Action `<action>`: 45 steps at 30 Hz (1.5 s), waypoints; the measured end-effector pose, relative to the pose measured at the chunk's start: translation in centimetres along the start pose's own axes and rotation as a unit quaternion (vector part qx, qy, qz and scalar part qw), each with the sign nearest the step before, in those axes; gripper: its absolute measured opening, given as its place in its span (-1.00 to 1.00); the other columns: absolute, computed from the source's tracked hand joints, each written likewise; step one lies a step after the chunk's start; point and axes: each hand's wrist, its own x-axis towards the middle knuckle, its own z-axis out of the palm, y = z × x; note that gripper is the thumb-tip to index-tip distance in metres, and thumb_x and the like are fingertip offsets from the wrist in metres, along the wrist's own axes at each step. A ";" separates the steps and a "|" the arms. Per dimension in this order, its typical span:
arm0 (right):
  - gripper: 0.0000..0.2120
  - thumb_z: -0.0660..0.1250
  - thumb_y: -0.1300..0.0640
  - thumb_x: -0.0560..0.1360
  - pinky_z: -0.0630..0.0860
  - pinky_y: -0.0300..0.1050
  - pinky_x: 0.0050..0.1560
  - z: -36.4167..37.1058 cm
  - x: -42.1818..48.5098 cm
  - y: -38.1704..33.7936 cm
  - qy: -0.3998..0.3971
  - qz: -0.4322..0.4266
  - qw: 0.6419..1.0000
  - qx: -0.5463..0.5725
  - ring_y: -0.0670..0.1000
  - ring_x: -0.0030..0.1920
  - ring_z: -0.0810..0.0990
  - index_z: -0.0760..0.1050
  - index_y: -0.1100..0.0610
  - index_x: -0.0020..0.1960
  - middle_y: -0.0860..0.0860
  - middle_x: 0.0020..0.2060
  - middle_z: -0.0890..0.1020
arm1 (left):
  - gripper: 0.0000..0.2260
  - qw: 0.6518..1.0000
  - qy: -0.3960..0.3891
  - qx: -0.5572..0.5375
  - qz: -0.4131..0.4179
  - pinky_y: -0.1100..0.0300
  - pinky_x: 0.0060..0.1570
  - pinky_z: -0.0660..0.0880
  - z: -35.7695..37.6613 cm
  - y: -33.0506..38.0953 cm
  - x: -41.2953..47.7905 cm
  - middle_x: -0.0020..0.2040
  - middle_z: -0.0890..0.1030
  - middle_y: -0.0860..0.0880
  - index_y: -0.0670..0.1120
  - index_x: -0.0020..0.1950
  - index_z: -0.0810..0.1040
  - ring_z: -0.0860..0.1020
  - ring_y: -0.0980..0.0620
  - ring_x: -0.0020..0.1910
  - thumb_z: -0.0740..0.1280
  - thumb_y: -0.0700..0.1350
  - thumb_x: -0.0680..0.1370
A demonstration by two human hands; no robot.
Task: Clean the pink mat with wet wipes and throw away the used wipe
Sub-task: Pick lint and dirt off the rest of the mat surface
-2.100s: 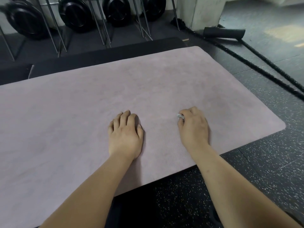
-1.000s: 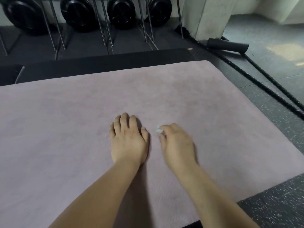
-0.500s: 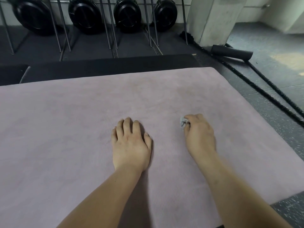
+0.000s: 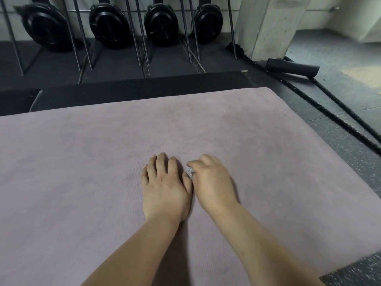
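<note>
**Wad of wipe pinched on the mat, beside a flat left hand**

A broad, matte pink mat [image 4: 82,182] with rounded corners lay flat on the speckled dark rubber floor [image 4: 350,141]. Its long axis ran left to right across the view; the left end ran out of frame and the right short edge slanted toward the near right.

Near the middle of the mat, the left hand [image 4: 165,186] rested palm down, its grip loose with the fingers spread on the fabric and holding nothing. Just to its right, almost touching it, the right hand [image 4: 214,182] sat knuckles up, its grip clamped on a small crumpled white wet wipe [image 4: 189,170]. Only a scrap of the wipe showed between thumb and forefinger, pointing toward the left hand and lying at the mat's surface; whether it pressed on the fabric could not be told.

Beyond the mat's far edge lay a flat black mat [image 4: 144,87], and past that stood a row of round black discs [image 4: 109,25] behind thin metal rods. Off the mat's far right corner stood a grey concrete pillar [image 4: 268,23], with a black foam-handled braided rope [image 4: 329,112] trailing along the floor beside the right edge.
</note>
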 end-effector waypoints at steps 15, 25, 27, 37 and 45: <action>-0.78 0.40 0.21 0.38 0.55 -0.03 -0.07 -0.2 4.4 4.0 0.040 0.044 0.997 -0.050 0.19 -0.04 0.59 0.71 0.07 -0.02 0.07 -0.13 0.66 | -0.56 1.000 -0.005 0.008 -0.003 -0.21 0.51 0.22 0.0 0.0 0.1 0.53 0.38 -0.13 -0.06 0.42 0.46 0.25 -0.22 0.56 0.13 0.14 0.64; -0.77 0.41 0.20 0.44 0.51 -0.04 0.00 -0.9 6.8 8.1 0.033 0.055 0.997 -0.048 0.17 0.02 0.59 0.72 0.03 0.06 0.07 -0.07 0.68 | -0.56 1.000 -0.007 0.009 -0.002 -0.21 0.50 0.23 -0.1 0.0 0.1 0.53 0.39 -0.13 -0.06 0.40 0.47 0.26 -0.22 0.55 0.12 0.14 0.63; -0.74 0.37 0.25 0.46 0.50 -0.01 0.01 -1.8 7.8 10.3 0.042 0.133 0.988 -0.059 0.21 0.03 0.59 0.72 0.04 0.08 0.10 -0.03 0.69 | -0.56 1.000 -0.008 0.012 -0.002 -0.20 0.50 0.23 0.0 -0.1 0.1 0.53 0.38 -0.13 -0.06 0.40 0.47 0.25 -0.22 0.55 0.13 0.14 0.63; -0.87 0.42 0.21 0.41 0.51 -0.02 -0.15 2.7 7.3 0.2 0.033 -0.027 0.999 0.028 0.12 -0.12 0.53 0.69 0.04 -0.09 0.00 -0.22 0.61 | -0.59 1.000 -0.006 0.014 0.002 -0.20 0.52 0.21 0.1 0.0 0.0 0.55 0.36 -0.14 -0.05 0.38 0.45 0.23 -0.21 0.57 0.10 0.13 0.65; -0.76 0.35 0.25 0.43 0.51 0.01 -0.11 0.5 9.6 8.9 0.101 0.169 0.980 -0.038 0.23 -0.05 0.57 0.71 0.06 0.00 0.10 -0.14 0.64 | -0.57 1.000 -0.013 -0.011 -0.007 -0.19 0.52 0.24 0.4 -0.2 0.2 0.54 0.37 -0.10 -0.04 0.40 0.45 0.24 -0.19 0.57 0.14 0.15 0.63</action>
